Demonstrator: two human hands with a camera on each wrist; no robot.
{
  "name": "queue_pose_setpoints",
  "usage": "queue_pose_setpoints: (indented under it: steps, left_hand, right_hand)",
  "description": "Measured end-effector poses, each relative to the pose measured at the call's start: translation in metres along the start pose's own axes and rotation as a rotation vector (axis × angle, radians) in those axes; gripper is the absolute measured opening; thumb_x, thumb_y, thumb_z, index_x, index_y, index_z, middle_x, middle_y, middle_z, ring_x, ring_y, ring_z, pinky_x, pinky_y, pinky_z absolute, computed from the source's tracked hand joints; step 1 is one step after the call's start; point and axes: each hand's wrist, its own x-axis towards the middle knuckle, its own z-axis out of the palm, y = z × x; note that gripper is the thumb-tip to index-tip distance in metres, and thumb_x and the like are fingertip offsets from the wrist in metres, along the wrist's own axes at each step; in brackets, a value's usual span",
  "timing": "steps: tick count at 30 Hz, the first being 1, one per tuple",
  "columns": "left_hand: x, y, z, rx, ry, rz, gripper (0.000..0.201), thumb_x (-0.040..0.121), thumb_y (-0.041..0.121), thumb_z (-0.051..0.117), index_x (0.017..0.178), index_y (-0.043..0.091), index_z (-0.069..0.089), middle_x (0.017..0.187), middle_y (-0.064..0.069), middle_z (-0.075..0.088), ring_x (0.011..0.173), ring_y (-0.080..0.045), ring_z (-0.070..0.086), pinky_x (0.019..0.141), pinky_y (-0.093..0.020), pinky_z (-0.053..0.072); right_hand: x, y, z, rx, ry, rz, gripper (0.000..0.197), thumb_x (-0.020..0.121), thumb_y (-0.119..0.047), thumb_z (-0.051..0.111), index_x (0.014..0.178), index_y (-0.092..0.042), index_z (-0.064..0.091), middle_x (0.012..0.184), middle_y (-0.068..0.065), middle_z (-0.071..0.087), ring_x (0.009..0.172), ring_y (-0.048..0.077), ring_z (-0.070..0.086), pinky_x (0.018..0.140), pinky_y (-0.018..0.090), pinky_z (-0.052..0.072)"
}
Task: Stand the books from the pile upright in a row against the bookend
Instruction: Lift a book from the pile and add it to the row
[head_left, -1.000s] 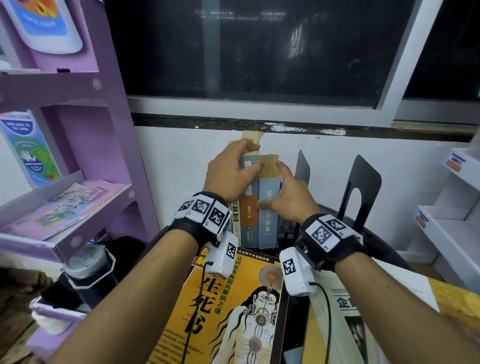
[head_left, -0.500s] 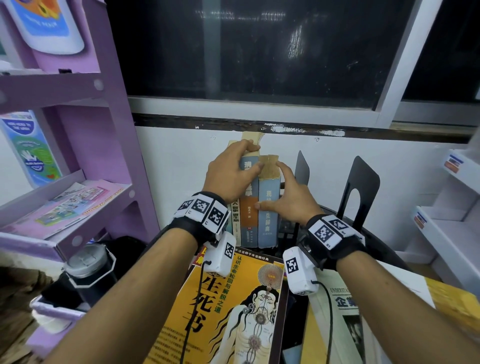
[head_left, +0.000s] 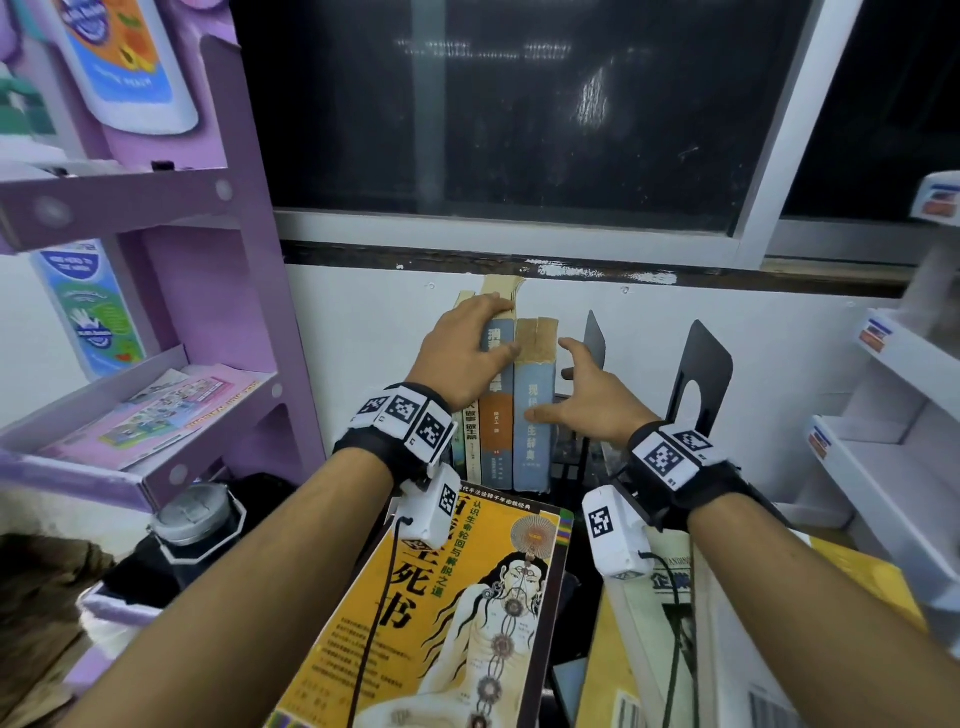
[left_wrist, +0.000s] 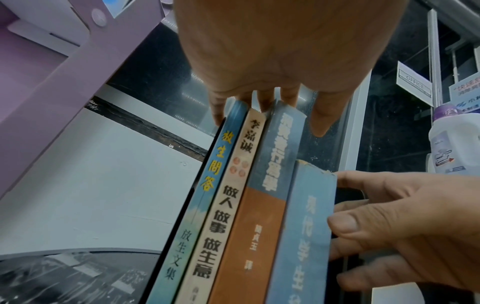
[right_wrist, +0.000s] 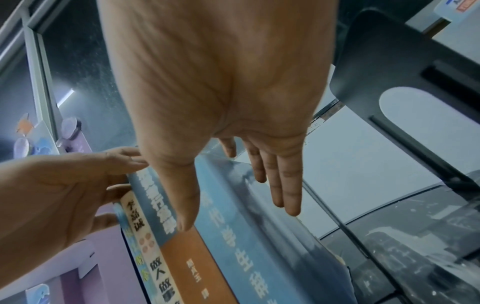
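Observation:
Several books stand upright in a row against the white wall. My left hand (head_left: 467, 348) hooks its fingers (left_wrist: 265, 102) over their tops, chiefly the tall blue-and-orange book (head_left: 496, 447). The short worn blue book (head_left: 530, 457) ends the row on the right. My right hand (head_left: 582, 395) lies against its right cover with straight fingers (right_wrist: 275, 181), thumb on the spine. A black bookend (head_left: 596, 343) stands just right of that hand, a second one (head_left: 701, 379) farther right. A thin black plate (left_wrist: 182, 226) borders the leftmost book. The pile's yellow book (head_left: 457, 613) lies flat in front.
A white book (head_left: 670, 587) and more flat books lie at the lower right. A purple shelf unit (head_left: 249, 260) stands close on the left, with a grey-lidded bottle (head_left: 192, 514) below it. White shelves (head_left: 883, 467) are at the right. A dark window is above.
My right hand has let its index finger come off the top of the short blue book and has straightened, sliding down and right along its cover. The left hand stays on the book tops.

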Motion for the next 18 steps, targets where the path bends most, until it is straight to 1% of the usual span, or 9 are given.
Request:
queue_pose_setpoints:
  steps: [2,4,6,8,12,13,15,16,18]
  left_hand:
    - [-0.005,0.006,-0.003,0.011,0.002,-0.004,0.051,0.084,0.040,0.056,0.131,0.019,0.050,0.134,-0.001,0.053,0.122,-0.020,0.048,0.103,-0.043,0.040]
    - [-0.010,0.013,-0.005,0.036,0.015,-0.010,0.048,0.088,0.035,0.060,0.131,0.018,0.050,0.135,-0.002,0.052,0.124,-0.020,0.047,0.104,-0.041,0.039]
    - [-0.018,0.021,-0.006,0.081,0.038,-0.014,0.047,0.089,0.033,0.060,0.133,0.019,0.050,0.138,0.000,0.051,0.127,-0.019,0.044,0.106,-0.038,0.036]
    - [-0.025,0.029,-0.006,0.125,0.062,-0.011,0.046,0.089,0.034,0.060,0.132,0.021,0.050,0.138,0.000,0.051,0.129,-0.019,0.042,0.107,-0.038,0.033]
    - [-0.039,0.045,-0.003,0.143,0.067,-0.023,0.045,0.087,0.034,0.060,0.129,0.023,0.052,0.138,0.000,0.050,0.130,-0.020,0.041,0.109,-0.042,0.030]
    - [-0.042,0.049,-0.002,0.133,0.067,-0.021,0.045,0.087,0.034,0.060,0.129,0.023,0.052,0.137,-0.001,0.050,0.130,-0.020,0.041,0.109,-0.043,0.030]
    - [-0.048,0.057,0.000,0.098,0.053,-0.020,0.045,0.087,0.033,0.060,0.129,0.021,0.052,0.137,-0.002,0.051,0.129,-0.021,0.042,0.108,-0.043,0.032]
    - [-0.051,0.061,0.001,0.076,0.030,-0.025,0.045,0.087,0.031,0.060,0.130,0.020,0.052,0.137,-0.002,0.050,0.129,-0.021,0.042,0.107,-0.042,0.032]
    - [-0.055,0.068,0.005,0.054,-0.036,-0.036,0.046,0.088,0.030,0.060,0.131,0.018,0.050,0.138,-0.002,0.049,0.128,-0.022,0.043,0.106,-0.040,0.034]
  right_hand:
    - [-0.007,-0.001,-0.006,-0.025,-0.006,0.007,0.100,0.079,-0.028,0.080,0.153,-0.023,0.014,0.148,0.011,0.043,0.112,0.021,0.054,0.093,0.027,0.041]
    - [-0.016,-0.001,-0.013,-0.049,-0.014,0.010,0.097,0.079,-0.031,0.079,0.153,-0.023,0.016,0.151,0.012,0.038,0.127,0.025,0.049,0.094,0.026,0.038]
    - [-0.025,-0.001,-0.020,-0.069,-0.019,0.013,0.094,0.079,-0.035,0.078,0.152,-0.023,0.019,0.153,0.011,0.036,0.132,0.026,0.045,0.092,0.025,0.037]
    - [-0.036,0.000,-0.028,-0.082,-0.027,0.020,0.091,0.080,-0.037,0.077,0.152,-0.024,0.022,0.153,0.008,0.037,0.130,0.025,0.047,0.090,0.025,0.037]
    - [-0.059,0.004,-0.047,-0.135,-0.083,0.045,0.086,0.082,-0.042,0.074,0.151,-0.028,0.024,0.150,0.005,0.041,0.119,0.022,0.054,0.087,0.027,0.040]
    - [-0.065,0.006,-0.052,-0.148,-0.099,0.060,0.086,0.082,-0.044,0.073,0.150,-0.029,0.025,0.150,0.004,0.041,0.118,0.022,0.054,0.089,0.028,0.041]
    - [-0.076,0.011,-0.061,-0.175,-0.121,0.091,0.084,0.082,-0.047,0.072,0.150,-0.029,0.026,0.150,0.005,0.042,0.122,0.022,0.052,0.099,0.032,0.042]
    - [-0.081,0.014,-0.065,-0.189,-0.128,0.107,0.084,0.082,-0.048,0.071,0.149,-0.028,0.027,0.149,0.006,0.042,0.124,0.022,0.051,0.103,0.033,0.040]
    - [-0.090,0.020,-0.073,-0.207,-0.156,0.143,0.082,0.082,-0.051,0.070,0.149,-0.028,0.027,0.149,0.007,0.042,0.127,0.023,0.048,0.107,0.036,0.039]
